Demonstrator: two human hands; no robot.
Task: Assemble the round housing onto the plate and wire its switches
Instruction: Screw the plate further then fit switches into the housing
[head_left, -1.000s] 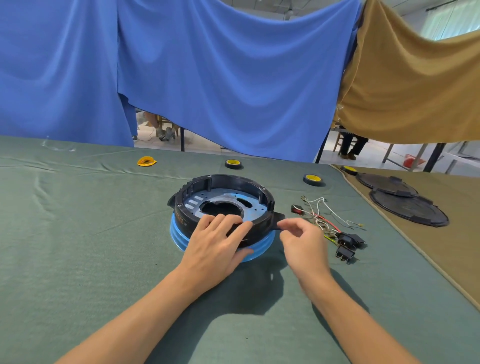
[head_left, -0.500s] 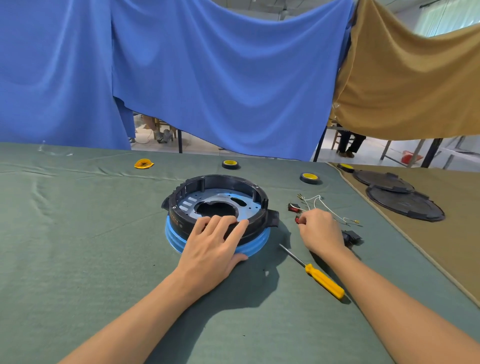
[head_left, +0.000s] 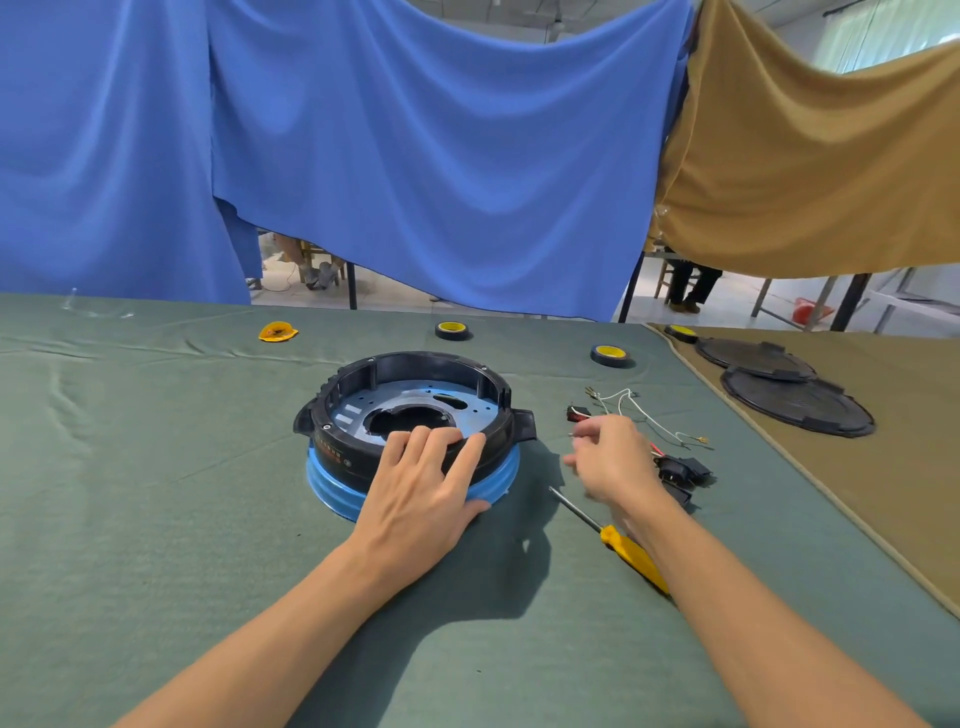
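Two hands were at work over the desk (head_left: 156, 519), whose green cloth carried the parts from its middle out toward the right edge. Largest on it, the round housing (head_left: 343, 452) sat about midway between the left and right edges. It was already stacked on the blue plate (head_left: 332, 493), whose rim showed beneath it along the near side. The left hand (head_left: 415, 499) held that stack, its fingers (head_left: 431, 441) hooked over the housing's near rim and the thumb lying against the plate's edge. The right hand (head_left: 613, 462) hovered just right of the housing. It was blurred, so I cannot tell whether its loosely curled fingers (head_left: 589, 431) pinched a wire or held nothing.

A screwdriver (head_left: 631, 558) lay under that forearm, yellow handle toward the near edge and shaft pointing at the housing. The black switches (head_left: 683, 470) lay just beyond the right hand on its outer side. Their wires (head_left: 639, 410) trailed toward the far edge, and a small red switch (head_left: 576, 414) sat just ahead of the fingertips.

The bundle thus lay to the right of the housing, its long run slanting from far-left to near-right, and the right hand was plainly the nearer. I judged the next move would carry the bundle leftward to the housing.
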